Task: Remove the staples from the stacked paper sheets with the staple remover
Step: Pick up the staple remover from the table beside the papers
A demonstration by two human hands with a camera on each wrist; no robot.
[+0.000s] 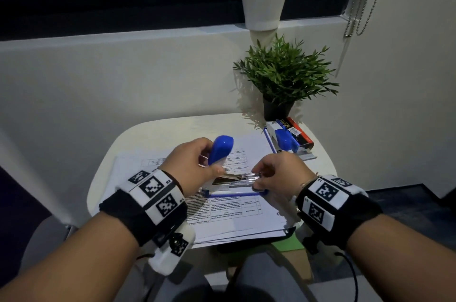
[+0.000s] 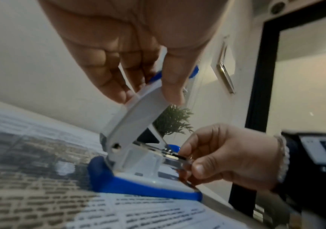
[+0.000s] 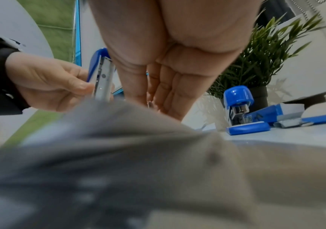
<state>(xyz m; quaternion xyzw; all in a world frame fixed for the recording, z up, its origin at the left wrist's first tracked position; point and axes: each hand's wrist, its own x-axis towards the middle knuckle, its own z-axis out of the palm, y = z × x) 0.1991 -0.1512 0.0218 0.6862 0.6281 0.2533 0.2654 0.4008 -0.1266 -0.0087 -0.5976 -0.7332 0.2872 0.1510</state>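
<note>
A blue-and-white stapler (image 1: 237, 193) stands on the stacked printed paper sheets (image 1: 234, 215) in the middle of the small table. Its lid (image 1: 220, 150) is swung up and back. My left hand (image 1: 195, 161) grips that lid between thumb and fingers; the left wrist view shows the lid (image 2: 138, 116) tilted above the blue base (image 2: 138, 186). My right hand (image 1: 276, 173) pinches the front end of the metal magazine (image 2: 173, 156) with thumb and forefinger. In the right wrist view the blurred sheets (image 3: 138, 170) hide the fingertips of the right hand (image 3: 177, 62). No staple in the paper shows.
A second blue stapler (image 1: 285, 140) and a box of staples (image 1: 298, 134) lie at the table's far right, in front of a potted plant (image 1: 283, 74). A white cup (image 1: 264, 3) sits on the ledge behind. The white table (image 1: 103, 178) is small and rounded, with my knees below its near edge.
</note>
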